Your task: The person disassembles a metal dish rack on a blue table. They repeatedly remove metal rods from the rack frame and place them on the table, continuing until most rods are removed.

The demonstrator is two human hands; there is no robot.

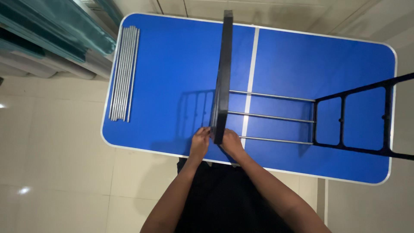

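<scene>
Between both hands, black frame panel

table: bright blue top, white edge band, one white stripe running across its middle
upright frame: black
far frame: black, open lattice
joining rods: silver-grey metal
loose rods: silver-grey, bundled
floor: pale cream tiles, glossy highlights
clothing: black

Both forearms reach forward, left hand and right hand close together, fingers curled in a grip.
</scene>
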